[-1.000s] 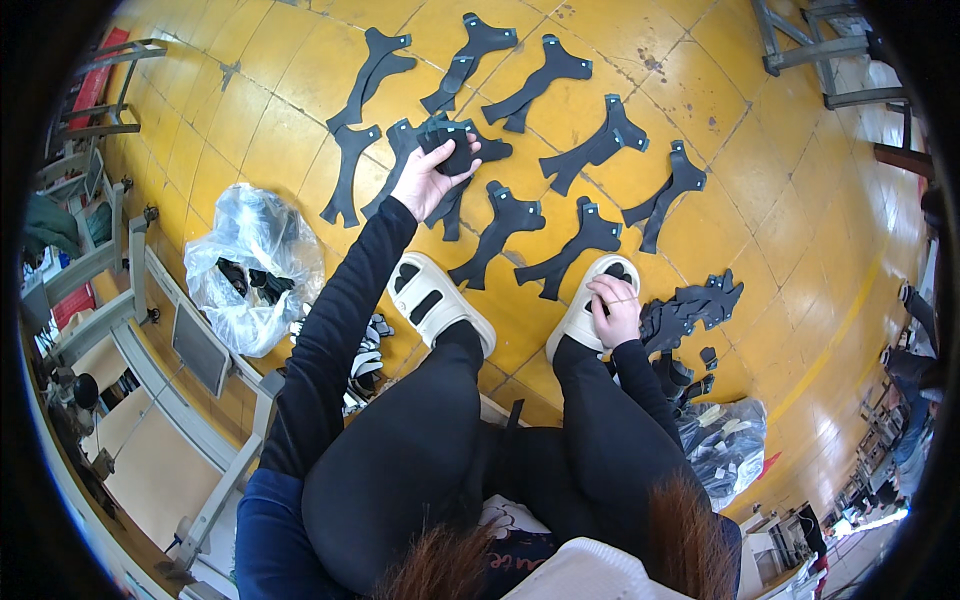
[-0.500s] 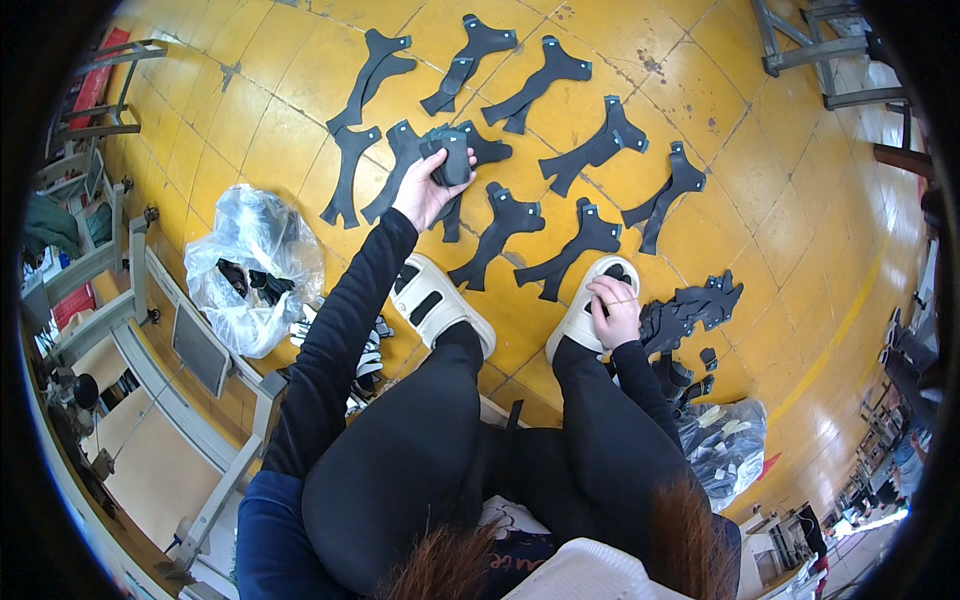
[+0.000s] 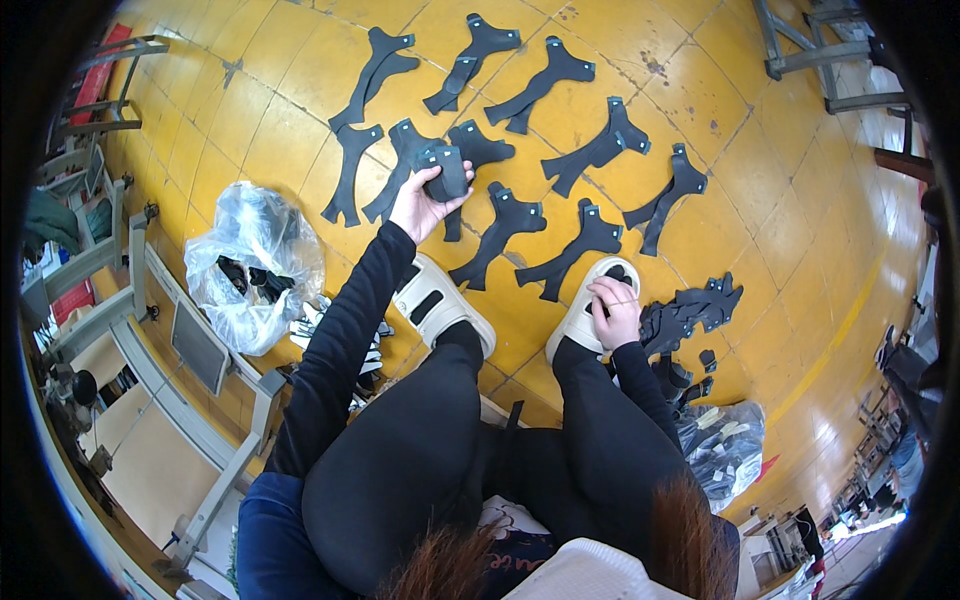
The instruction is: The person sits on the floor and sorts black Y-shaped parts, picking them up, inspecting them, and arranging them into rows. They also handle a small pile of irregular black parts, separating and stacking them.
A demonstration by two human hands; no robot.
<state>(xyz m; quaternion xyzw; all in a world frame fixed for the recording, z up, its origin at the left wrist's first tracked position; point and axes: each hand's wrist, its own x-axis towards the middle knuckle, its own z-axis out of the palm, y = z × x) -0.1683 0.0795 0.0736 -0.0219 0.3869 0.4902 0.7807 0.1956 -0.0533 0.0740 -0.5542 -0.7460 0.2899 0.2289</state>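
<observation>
At the far left stands a grey metal frame [image 3: 120,300] with a flat panel fixed to it, and beside it on the yellow tiled floor [image 3: 780,210] lies a crumpled clear plastic bag [image 3: 255,260] with a few dark pieces inside. A small heap of pale and dark bits [image 3: 320,325] sits just right of the bag, partly hidden by the person's left sleeve.

The left hand [image 3: 425,200] reaches forward, arm stretched out in a black sleeve, fingers closed around a small dark folded piece [image 3: 447,172]. That piece is lifted just above the flat black cut-outs [image 3: 500,225] laid out on the floor in rough rows, each a long curved shape with a forked end. The held piece hangs over the cut-outs at the left middle of the spread, near one with a broad head.

Below the spread, the person's two white slip-on shoes [image 3: 440,300] rest on the floor, black trouser legs rising from them.

The right hand [image 3: 615,310] lies on top of the right shoe, fingers curled loosely, grasping nothing that can be seen. Just right of it is a stack of black cut-outs [image 3: 690,310] piled on one another, with a few small dark scraps [image 3: 700,365] below. Further down to the right sits a second plastic bag [image 3: 725,450] filled with dark and pale pieces.
</observation>
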